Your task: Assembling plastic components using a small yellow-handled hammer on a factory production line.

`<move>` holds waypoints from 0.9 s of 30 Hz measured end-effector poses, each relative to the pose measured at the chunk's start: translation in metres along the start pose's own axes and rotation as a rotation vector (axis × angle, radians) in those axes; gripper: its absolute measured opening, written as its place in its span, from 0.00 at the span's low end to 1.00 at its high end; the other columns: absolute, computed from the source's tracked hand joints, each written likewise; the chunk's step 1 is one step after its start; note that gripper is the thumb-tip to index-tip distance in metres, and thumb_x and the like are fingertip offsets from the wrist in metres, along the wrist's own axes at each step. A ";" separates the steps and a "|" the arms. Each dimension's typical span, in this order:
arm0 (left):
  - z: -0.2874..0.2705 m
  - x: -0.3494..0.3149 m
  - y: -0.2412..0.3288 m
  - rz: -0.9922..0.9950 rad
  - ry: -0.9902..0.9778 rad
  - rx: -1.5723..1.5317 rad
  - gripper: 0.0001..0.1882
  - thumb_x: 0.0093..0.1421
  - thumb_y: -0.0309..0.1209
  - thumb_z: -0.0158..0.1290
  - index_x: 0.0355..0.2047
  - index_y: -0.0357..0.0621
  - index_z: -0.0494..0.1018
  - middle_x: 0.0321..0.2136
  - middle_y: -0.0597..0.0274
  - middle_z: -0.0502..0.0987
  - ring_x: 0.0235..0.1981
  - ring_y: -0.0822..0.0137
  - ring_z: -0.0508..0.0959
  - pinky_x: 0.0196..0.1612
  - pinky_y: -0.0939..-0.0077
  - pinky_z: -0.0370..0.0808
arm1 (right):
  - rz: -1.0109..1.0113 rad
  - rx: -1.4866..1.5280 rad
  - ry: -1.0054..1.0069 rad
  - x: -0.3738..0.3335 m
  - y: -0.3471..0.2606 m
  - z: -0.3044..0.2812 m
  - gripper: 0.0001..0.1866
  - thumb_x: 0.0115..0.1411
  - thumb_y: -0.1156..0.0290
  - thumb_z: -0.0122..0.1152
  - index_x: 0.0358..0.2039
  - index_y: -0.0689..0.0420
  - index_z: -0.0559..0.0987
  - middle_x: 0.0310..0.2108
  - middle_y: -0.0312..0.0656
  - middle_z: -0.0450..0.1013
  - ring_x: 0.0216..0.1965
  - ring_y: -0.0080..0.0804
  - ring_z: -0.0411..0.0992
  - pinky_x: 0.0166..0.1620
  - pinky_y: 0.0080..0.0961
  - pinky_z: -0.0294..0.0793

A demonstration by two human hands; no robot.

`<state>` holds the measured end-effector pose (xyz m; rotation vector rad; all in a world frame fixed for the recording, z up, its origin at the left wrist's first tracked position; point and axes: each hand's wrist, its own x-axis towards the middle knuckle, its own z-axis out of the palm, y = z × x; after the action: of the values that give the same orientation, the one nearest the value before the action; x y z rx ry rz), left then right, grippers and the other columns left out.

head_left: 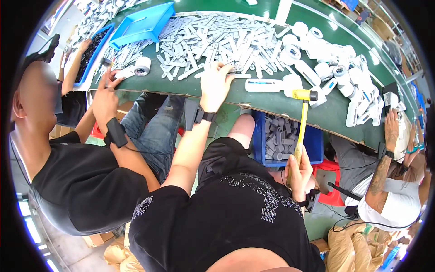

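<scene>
My left hand [215, 87] reaches over the near edge of a heap of grey plastic strips [217, 38], its fingers bent and thumb apart. A grey strip [240, 76] lies beside the thumb; whether the fingers touch it is unclear. Closed around the yellow handle of a mallet [302, 119], my right hand [299, 173] holds it upright in front of the bench edge. The mallet's head is yellow with a black face. Just behind that head, a white plastic housing [264, 85] with a flat handle and rounded end lies on the green bench.
Several white housings [346, 75] are piled at the right. A blue tray [142, 25] stands at the back left. Below the bench edge is a blue bin [258, 140] of grey parts. Co-workers sit on both sides; the left one's hand [105, 97] is near another housing.
</scene>
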<state>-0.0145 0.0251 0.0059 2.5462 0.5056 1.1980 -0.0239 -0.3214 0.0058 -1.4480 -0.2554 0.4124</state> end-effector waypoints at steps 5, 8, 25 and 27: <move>0.001 0.014 -0.021 -0.018 -0.114 -0.014 0.06 0.48 0.31 0.62 0.29 0.49 0.81 0.29 0.58 0.75 0.36 0.56 0.74 0.40 0.64 0.72 | 0.015 -0.010 -0.034 0.005 -0.002 0.007 0.26 0.63 0.81 0.53 0.61 0.61 0.64 0.21 0.30 0.67 0.14 0.12 0.60 0.16 0.11 0.59; 0.004 0.018 -0.026 -0.083 -0.199 -0.081 0.04 0.49 0.31 0.61 0.26 0.48 0.81 0.27 0.58 0.75 0.36 0.57 0.75 0.40 0.65 0.72 | 0.040 -0.036 -0.072 0.005 -0.005 0.013 0.26 0.63 0.80 0.54 0.62 0.60 0.64 0.21 0.30 0.67 0.14 0.12 0.60 0.16 0.11 0.59; 0.041 0.009 0.067 0.097 -0.044 -0.392 0.06 0.55 0.25 0.56 0.34 0.44 0.78 0.25 0.57 0.70 0.30 0.57 0.71 0.35 0.65 0.68 | -0.030 -0.002 0.023 0.005 -0.011 0.008 0.26 0.63 0.80 0.53 0.62 0.62 0.63 0.23 0.31 0.67 0.16 0.13 0.61 0.18 0.11 0.61; 0.043 0.009 0.065 0.109 -0.073 -0.417 0.06 0.54 0.25 0.56 0.34 0.44 0.79 0.25 0.58 0.69 0.30 0.58 0.71 0.35 0.66 0.68 | -0.011 0.010 0.005 0.001 -0.008 0.007 0.26 0.63 0.79 0.53 0.62 0.62 0.63 0.23 0.31 0.67 0.16 0.13 0.61 0.17 0.11 0.61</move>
<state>0.0370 -0.0343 0.0111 2.2686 0.0855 1.1040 -0.0248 -0.3153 0.0140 -1.4367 -0.2570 0.4009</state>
